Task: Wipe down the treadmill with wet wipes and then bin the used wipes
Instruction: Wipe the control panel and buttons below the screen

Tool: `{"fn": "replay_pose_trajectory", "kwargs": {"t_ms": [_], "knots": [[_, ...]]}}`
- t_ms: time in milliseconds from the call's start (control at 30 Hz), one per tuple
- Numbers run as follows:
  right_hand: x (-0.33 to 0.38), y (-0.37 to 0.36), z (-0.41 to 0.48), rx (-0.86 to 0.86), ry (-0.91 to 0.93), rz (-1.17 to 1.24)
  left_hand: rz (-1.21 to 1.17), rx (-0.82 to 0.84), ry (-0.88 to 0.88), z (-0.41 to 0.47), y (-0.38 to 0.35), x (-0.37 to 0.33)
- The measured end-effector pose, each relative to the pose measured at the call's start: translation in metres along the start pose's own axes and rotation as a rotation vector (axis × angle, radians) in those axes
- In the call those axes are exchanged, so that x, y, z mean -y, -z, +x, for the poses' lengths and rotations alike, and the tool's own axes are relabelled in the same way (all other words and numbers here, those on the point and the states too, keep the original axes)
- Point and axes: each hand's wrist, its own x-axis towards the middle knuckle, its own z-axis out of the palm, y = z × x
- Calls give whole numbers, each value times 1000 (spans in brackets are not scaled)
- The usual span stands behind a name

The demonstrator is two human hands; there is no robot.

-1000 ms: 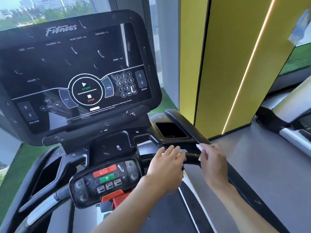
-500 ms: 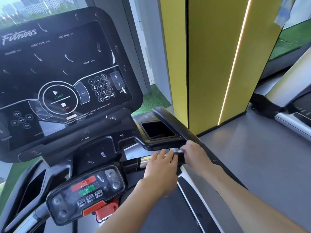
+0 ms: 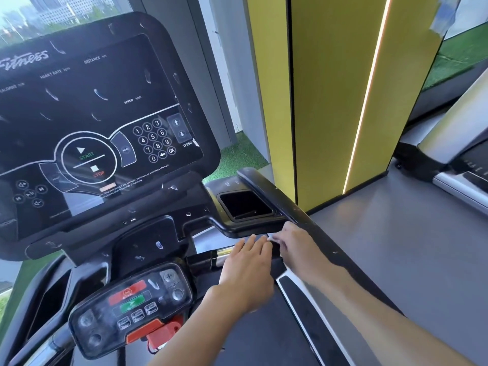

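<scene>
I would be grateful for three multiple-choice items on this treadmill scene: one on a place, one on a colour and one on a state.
1. Where do the left hand and the right hand meet?
A) on the number keypad
B) on the handlebar below the recessed side pocket
C) on the red safety clip

2. What colour is the tall wall panel?
A) yellow
B) blue
C) white

3. How do the left hand's fingers lie?
A) curled in a fist
B) straight, laid over the bar
C) round a bottle

Answers:
1 B: both hands sit on the bar under the pocket.
2 A: the panel is plainly yellow.
3 B: the fingers are extended over the bar, while the right hand pinches a wet wipe.
</scene>
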Motion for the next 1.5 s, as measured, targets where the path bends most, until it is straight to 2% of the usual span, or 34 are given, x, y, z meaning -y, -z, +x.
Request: {"fn": "replay_pose_trajectory", "kwargs": {"t_ms": [100, 233, 267, 367, 433, 500, 633, 733, 900, 1067, 1167, 1267, 1367, 1433, 1500], "knots": [[-15, -7, -22, -133, -2, 54, 2, -2, 2, -1, -1, -2], [-22, -16, -26, -244, -209, -2, -2, 15, 8, 0, -1, -2], [-14, -19, -27, -246, -200, 25, -2, 13, 7, 0, -1, -2], [11, -28, -37, -230, -8, 95, -19, 2, 5, 1, -2, -1], [5, -29, -44, -187, 54, 57, -18, 8, 2, 0, -3, 0], [-10, -25, -47, -169, -12, -5, -9, 22, 0, 0, -3, 0], [-28, -27, -43, -266, -202, -81, -8, 24, 1, -1, -2, -1], [-22, -37, -40, -334, -290, -12, -13, 28, 7, -1, -3, -1], [-10, -47, -50, -377, -156, 18, -10, 18, 12, 1, -5, 0], [-33, -40, -46, -387, -286, -87, -15, 15, 3, -1, -4, 0], [-26, -41, -42, -433, -317, -47, -17, 9, 5, 0, -4, -1], [1, -41, -36, -463, -153, 34, -27, 0, 5, 1, -6, 0], [17, -42, -40, -397, 60, 148, -52, -29, -4, 0, -6, 2], [4, -41, -41, -366, 42, 146, -59, -25, 0, -2, -4, 2], [-12, -40, -38, -407, -86, 115, -38, -21, 4, -2, -4, 2]]}}
